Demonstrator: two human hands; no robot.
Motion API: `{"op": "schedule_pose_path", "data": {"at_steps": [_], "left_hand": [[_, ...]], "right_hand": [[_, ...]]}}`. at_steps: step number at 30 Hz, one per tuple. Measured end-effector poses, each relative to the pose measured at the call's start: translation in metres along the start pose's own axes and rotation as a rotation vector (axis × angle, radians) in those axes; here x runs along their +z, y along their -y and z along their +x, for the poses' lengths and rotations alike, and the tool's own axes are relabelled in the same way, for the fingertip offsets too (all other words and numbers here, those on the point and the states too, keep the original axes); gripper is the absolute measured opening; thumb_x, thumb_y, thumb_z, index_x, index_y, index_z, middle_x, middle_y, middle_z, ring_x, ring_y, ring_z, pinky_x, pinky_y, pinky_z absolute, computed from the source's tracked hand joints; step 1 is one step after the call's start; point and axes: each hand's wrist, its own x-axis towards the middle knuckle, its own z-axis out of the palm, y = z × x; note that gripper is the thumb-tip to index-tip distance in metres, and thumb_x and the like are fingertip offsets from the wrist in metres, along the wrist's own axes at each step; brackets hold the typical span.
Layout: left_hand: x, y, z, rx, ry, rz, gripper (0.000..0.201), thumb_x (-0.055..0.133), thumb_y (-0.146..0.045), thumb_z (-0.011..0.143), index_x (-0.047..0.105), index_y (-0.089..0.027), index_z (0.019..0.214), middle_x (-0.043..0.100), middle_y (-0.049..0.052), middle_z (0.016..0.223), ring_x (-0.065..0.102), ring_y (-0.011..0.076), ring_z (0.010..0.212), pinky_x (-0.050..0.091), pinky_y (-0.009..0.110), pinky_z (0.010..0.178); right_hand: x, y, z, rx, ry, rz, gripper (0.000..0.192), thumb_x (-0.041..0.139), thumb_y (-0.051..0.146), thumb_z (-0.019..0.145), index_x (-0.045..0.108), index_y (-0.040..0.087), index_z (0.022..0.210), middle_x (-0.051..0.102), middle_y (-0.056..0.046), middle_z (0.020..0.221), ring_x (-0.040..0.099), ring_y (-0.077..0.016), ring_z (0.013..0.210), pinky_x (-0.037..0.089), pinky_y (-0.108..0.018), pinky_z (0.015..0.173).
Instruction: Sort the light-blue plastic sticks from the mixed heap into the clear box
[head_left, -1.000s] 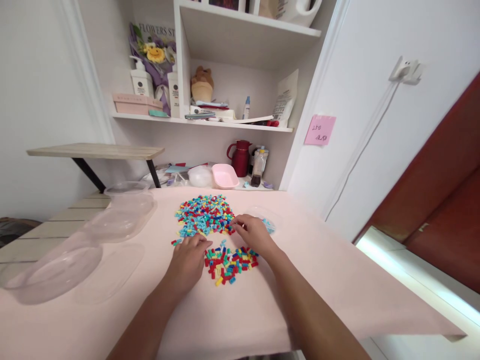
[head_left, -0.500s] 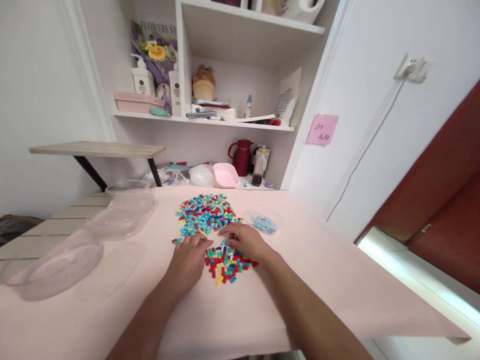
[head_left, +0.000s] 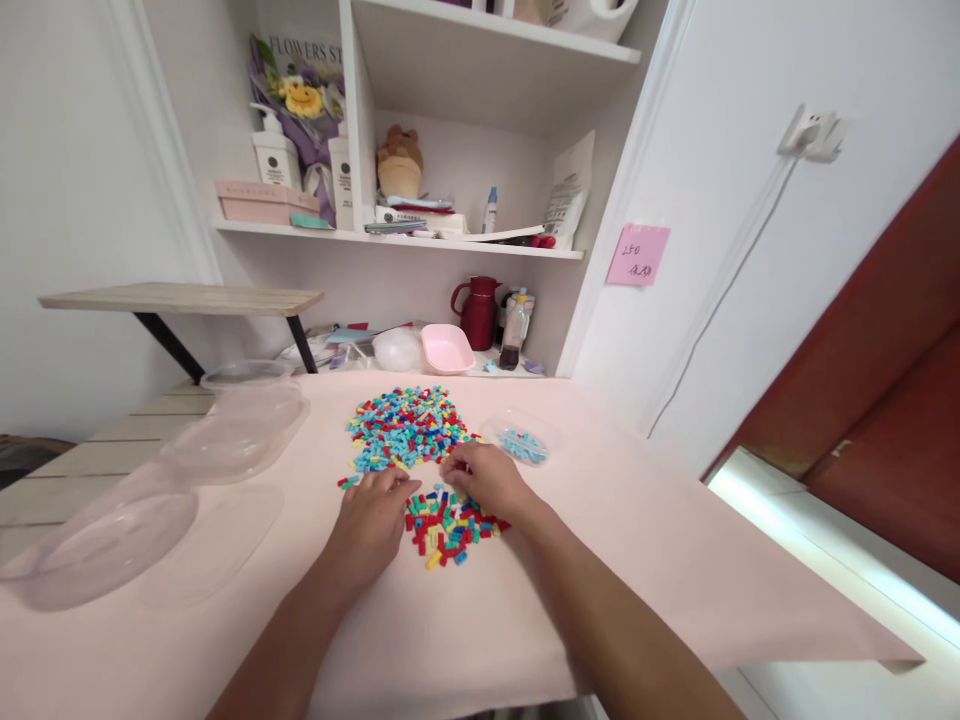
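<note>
Two heaps of small coloured beads lie on the pink table (head_left: 645, 560): a large far heap (head_left: 405, 425) and a smaller near heap (head_left: 450, 525). My left hand (head_left: 371, 525) rests palm down at the left edge of the near heap, fingers bent. Over the near heap's far edge my right hand (head_left: 484, 478) hovers with fingertips pinched together among the beads; whether a bead is between them I cannot tell. A small clear dish (head_left: 521, 440) holding light blue beads sits just right of the far heap.
Clear plastic containers (head_left: 247, 420) and lids (head_left: 97, 545) lie on the table's left side. Behind the table stand a red jug (head_left: 480, 312), a pink tub (head_left: 446, 350) and a bottle (head_left: 514, 335). Shelves (head_left: 397, 238) rise above; a wall is at right.
My right hand has drawn back from beside the clear dish to the far edge of the near heap. The left hand has barely moved.
</note>
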Motion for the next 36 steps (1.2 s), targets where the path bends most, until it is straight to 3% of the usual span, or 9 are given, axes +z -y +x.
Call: {"op": "schedule_pose_path", "data": {"at_steps": [14,24,28,32,36], "left_hand": [[-0.001,-0.001,0.001,-0.013,0.019,0.017,0.045,0.036,-0.013,0.089,0.061,-0.031,0.121,0.057,0.005,0.129,0.050,0.0231,0.114,0.038,0.040,0.094],[0.000,0.001,0.000,-0.010,0.019,0.008,0.044,0.037,-0.014,0.088,0.061,-0.031,0.120,0.057,0.004,0.129,0.049,0.0221,0.115,0.038,0.039,0.094],[-0.001,0.000,0.000,-0.017,0.024,0.020,0.045,0.037,-0.013,0.088,0.062,-0.031,0.120,0.057,0.004,0.129,0.050,0.0220,0.115,0.038,0.039,0.095],[-0.002,-0.002,0.001,-0.024,0.031,0.021,0.045,0.037,-0.012,0.088,0.061,-0.031,0.121,0.057,0.005,0.130,0.049,0.0229,0.116,0.038,0.040,0.095],[-0.003,-0.003,0.001,-0.021,0.032,0.018,0.046,0.036,-0.011,0.088,0.062,-0.031,0.121,0.057,0.005,0.130,0.049,0.0230,0.116,0.038,0.040,0.096]], "right_hand": [[-0.020,0.002,-0.003,-0.064,-0.343,0.136,0.010,0.060,0.021,0.083,0.070,0.024,0.085,0.065,-0.001,0.084,0.058,-0.0143,0.073,0.042,-0.026,0.068],[-0.054,-0.040,-0.008,0.201,-0.757,0.121,0.023,0.053,0.037,0.085,0.070,0.022,0.091,0.064,-0.003,0.086,0.056,-0.0156,0.064,0.044,-0.030,0.067],[-0.058,-0.044,-0.011,0.258,-0.869,0.050,0.032,0.049,0.038,0.086,0.068,0.020,0.105,0.062,-0.006,0.089,0.055,-0.0158,0.065,0.044,-0.031,0.068],[-0.057,-0.040,-0.010,0.232,-0.892,0.138,0.036,0.044,0.039,0.089,0.065,0.020,0.111,0.062,-0.006,0.090,0.054,-0.0149,0.062,0.045,-0.030,0.064],[-0.047,-0.032,-0.006,0.124,-0.718,0.243,0.031,0.044,0.038,0.090,0.069,0.021,0.099,0.065,-0.003,0.081,0.057,-0.0163,0.067,0.046,-0.028,0.065]]}}
